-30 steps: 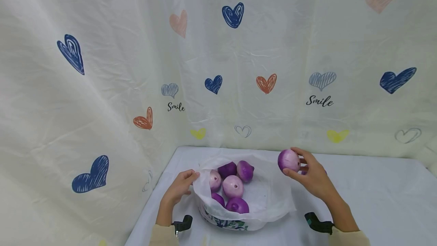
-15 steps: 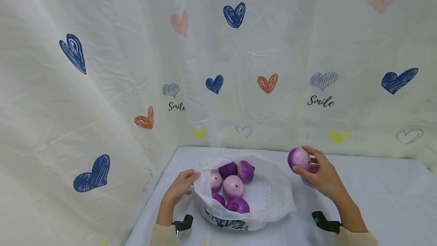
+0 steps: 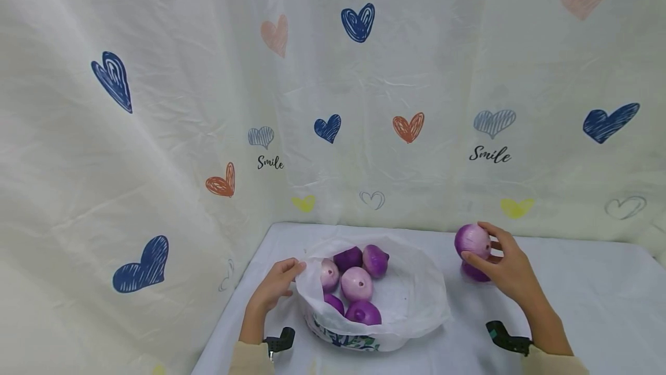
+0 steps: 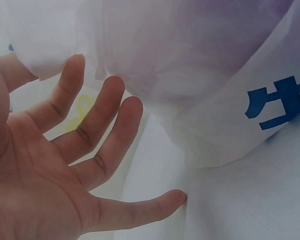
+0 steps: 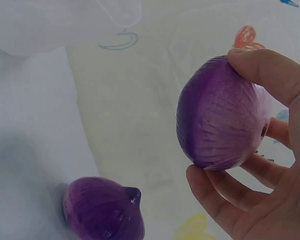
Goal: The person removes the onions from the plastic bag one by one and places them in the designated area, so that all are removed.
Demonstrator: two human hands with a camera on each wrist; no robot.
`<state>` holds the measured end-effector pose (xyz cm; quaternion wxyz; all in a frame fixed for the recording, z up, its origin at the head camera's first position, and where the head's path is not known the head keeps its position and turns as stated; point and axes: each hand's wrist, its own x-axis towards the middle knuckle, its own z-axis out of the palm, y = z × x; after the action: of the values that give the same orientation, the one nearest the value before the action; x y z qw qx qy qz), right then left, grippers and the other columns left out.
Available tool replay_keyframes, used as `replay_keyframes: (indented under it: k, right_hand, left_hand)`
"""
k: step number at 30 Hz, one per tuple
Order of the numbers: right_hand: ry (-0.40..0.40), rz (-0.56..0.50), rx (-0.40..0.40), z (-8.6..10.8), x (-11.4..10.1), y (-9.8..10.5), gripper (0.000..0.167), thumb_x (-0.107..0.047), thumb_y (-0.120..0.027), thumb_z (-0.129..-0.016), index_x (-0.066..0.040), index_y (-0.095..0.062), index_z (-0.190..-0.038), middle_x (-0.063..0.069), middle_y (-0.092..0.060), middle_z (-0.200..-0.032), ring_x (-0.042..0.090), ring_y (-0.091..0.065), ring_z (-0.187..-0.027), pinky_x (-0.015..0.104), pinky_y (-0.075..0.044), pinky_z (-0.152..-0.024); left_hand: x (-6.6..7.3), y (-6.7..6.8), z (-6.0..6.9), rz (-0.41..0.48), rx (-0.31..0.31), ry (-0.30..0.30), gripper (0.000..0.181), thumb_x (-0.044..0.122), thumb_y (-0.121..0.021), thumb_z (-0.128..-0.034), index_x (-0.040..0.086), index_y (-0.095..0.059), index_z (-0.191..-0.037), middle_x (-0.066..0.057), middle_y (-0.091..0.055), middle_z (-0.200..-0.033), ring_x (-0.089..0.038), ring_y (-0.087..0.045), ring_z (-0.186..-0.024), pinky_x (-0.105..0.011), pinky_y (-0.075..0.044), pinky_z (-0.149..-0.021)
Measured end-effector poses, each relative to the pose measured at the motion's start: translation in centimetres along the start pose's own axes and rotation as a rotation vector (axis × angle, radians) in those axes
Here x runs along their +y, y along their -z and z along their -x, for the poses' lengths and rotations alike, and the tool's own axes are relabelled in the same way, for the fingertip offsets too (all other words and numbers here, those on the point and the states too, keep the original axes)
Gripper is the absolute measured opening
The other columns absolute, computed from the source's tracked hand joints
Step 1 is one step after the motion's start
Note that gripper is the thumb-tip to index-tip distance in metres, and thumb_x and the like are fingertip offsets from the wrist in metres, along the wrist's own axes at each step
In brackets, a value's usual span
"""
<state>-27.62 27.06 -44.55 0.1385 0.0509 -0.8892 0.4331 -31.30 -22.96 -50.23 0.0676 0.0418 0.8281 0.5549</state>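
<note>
My right hand [image 3: 512,268] grips a purple onion [image 3: 472,241] between thumb and fingers, above the table. Below it a second purple onion [image 3: 474,271] lies on the white cloth; the right wrist view shows its pointed tip. At the left, my left hand [image 3: 276,287] pinches the rim of a thin white bag [image 3: 424,300] between thumb and forefinger, the other fingers spread apart. Several purple onions [image 3: 356,283] sit inside the wide-mouthed bag. Blue lettering [image 4: 277,102] marks its side in the left wrist view.
A white cloth covers the table [image 3: 588,294]. Under the bag's front rim shows a blue and green leaf pattern [image 3: 346,340]; I cannot tell whether it is bag print or a bowl. A white curtain [image 3: 437,184] with printed hearts hangs behind and at the left.
My right hand has moved to the right with the onion, away from the bag, and the onion on the table shows more below it. The left hand stays at the bag's rim.
</note>
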Motion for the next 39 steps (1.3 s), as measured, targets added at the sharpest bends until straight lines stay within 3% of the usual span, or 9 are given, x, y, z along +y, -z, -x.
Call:
replay_keyframes:
  k: [10,15,20,24,31,39]
  right_hand:
    - [-0.073,0.037,0.028,-0.2,2.0,1.0,0.092,-0.043,-0.074,-0.093,-0.007,-0.024,-0.161,0.035,-0.032,-0.150,0.055,-0.046,-0.124,0.057,-0.057,-0.080]
    - [-0.093,0.048,0.053,-0.2,3.1,1.6,0.091,-0.042,-0.074,-0.093,-0.005,-0.024,-0.160,0.037,-0.031,-0.150,0.057,-0.045,-0.124,0.039,-0.055,-0.072]
    - [-0.122,0.055,0.067,-0.2,4.3,2.1,0.091,-0.042,-0.074,-0.093,-0.004,-0.024,-0.160,0.037,-0.031,-0.150,0.058,-0.043,-0.124,0.025,-0.045,-0.067]
    - [-0.142,0.063,0.084,-0.2,5.4,2.5,0.091,-0.042,-0.073,-0.094,-0.003,-0.024,-0.160,0.038,-0.030,-0.150,0.058,-0.043,-0.124,0.031,-0.044,-0.069]
    - [-0.206,0.065,0.124,-0.1,6.8,3.0,0.093,-0.042,-0.071,-0.095,0.000,-0.020,-0.160,0.040,-0.028,-0.150,0.060,-0.040,-0.125,0.053,-0.048,-0.077]
    - [-0.216,0.082,0.140,0.1,8.7,2.8,0.091,-0.037,-0.070,-0.096,0.004,-0.020,-0.159,0.041,-0.030,-0.148,0.060,-0.042,-0.122,0.046,-0.045,-0.075]
  left_hand:
    - [0.1,0.0,0.0,0.006,-0.001,0.003,0.040,0.048,-0.059,-0.1014,0.009,-0.064,-0.100,-0.003,-0.062,-0.099,-0.022,-0.062,-0.098,-0.054,-0.056,-0.081]
    - [0.1,0.1,0.0,0.005,0.002,0.006,0.041,0.050,-0.059,-0.1009,0.009,-0.063,-0.100,-0.004,-0.062,-0.099,-0.022,-0.062,-0.098,-0.054,-0.056,-0.082]
    - [0.1,0.1,0.1,0.003,0.007,0.006,0.041,0.050,-0.059,-0.1007,0.009,-0.063,-0.099,-0.004,-0.062,-0.098,-0.023,-0.061,-0.098,-0.053,-0.056,-0.081]
    - [0.2,0.0,0.2,0.004,0.005,-0.001,0.041,0.049,-0.059,-0.1010,0.009,-0.063,-0.100,-0.004,-0.062,-0.097,-0.022,-0.061,-0.097,-0.054,-0.056,-0.082]
    - [0.2,0.0,0.2,0.005,0.007,0.001,0.041,0.049,-0.059,-0.1011,0.009,-0.064,-0.100,-0.004,-0.062,-0.098,-0.022,-0.062,-0.098,-0.055,-0.056,-0.083]
    - [0.3,0.0,0.3,0.008,0.009,0.004,0.040,0.048,-0.058,-0.1016,0.009,-0.063,-0.099,-0.003,-0.061,-0.096,-0.022,-0.060,-0.097,-0.051,-0.056,-0.081]
